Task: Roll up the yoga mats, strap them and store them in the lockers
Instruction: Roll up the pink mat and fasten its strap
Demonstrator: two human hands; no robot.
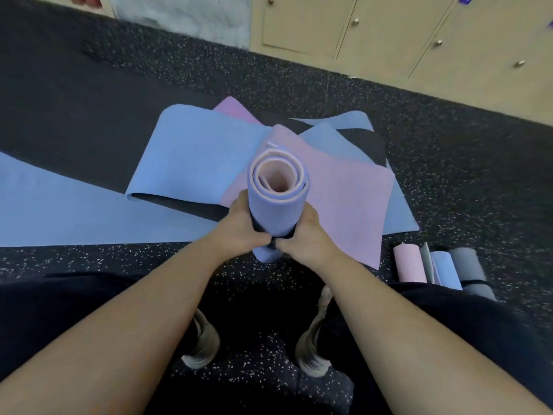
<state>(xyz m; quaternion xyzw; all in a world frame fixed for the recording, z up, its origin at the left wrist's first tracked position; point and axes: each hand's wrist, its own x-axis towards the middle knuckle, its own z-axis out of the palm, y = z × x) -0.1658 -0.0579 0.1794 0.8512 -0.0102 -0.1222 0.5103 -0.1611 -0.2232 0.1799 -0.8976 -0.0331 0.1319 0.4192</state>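
A rolled blue and pink yoga mat [276,202] stands upright in front of me, its open spiral end facing up. My left hand [242,226] and my right hand [305,235] grip it from both sides, fingers curled round a dark strap [270,233] that wraps the roll. Their fingertips meet at the front of the strap. Behind the roll lie several unrolled mats, a blue one [191,157] folded over and a pink one [344,199] flat. Beige lockers [389,34] with small knobs line the far wall.
Three rolled mats, pink [408,266], blue [446,269] and grey [469,269], lie side by side on the speckled black floor [463,175] at my right. A long blue mat [74,211] stretches to the left. My shoes [311,348] are below the hands.
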